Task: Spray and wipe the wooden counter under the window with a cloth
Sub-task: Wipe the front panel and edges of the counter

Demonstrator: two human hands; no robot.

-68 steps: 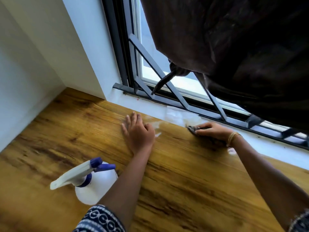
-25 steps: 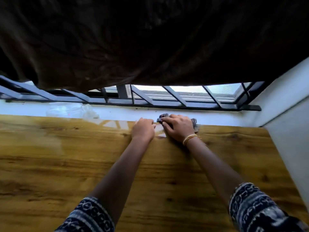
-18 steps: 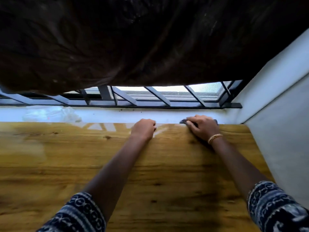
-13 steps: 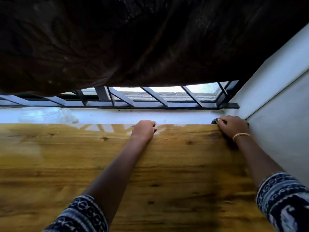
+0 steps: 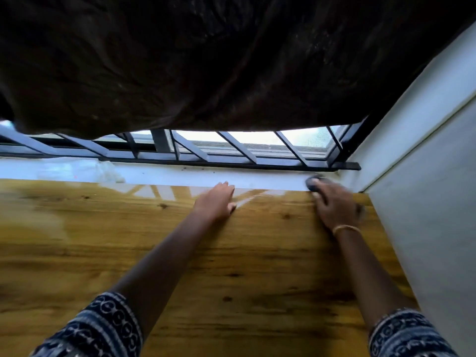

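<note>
Wooden counter (image 5: 180, 253) runs under a barred window (image 5: 231, 146); dark brown curtain (image 5: 206, 60) hangs over most of the glass, white sill (image 5: 167, 177) between bars and wood. White wall (image 5: 425, 189) closes off the right end. Glossy reflections on the wood near the sill, at centre.

My left hand (image 5: 215, 202) lies flat on the counter's far edge, fingers straight and together, tips at the sill line, holding nothing.

My right hand (image 5: 334, 207) presses the dark cloth (image 5: 313, 183) down in the far right corner, where counter, sill and wall meet. Cloth mostly hidden beneath my fingers; only a dark wad shows past the fingertips. Hand is motion-blurred, so I cannot tell whether the fingers curl round the cloth or lie flat on it. Gold bangle (image 5: 346, 228) on that wrist. Patterned sleeves (image 5: 103, 328) at frame bottom.
</note>
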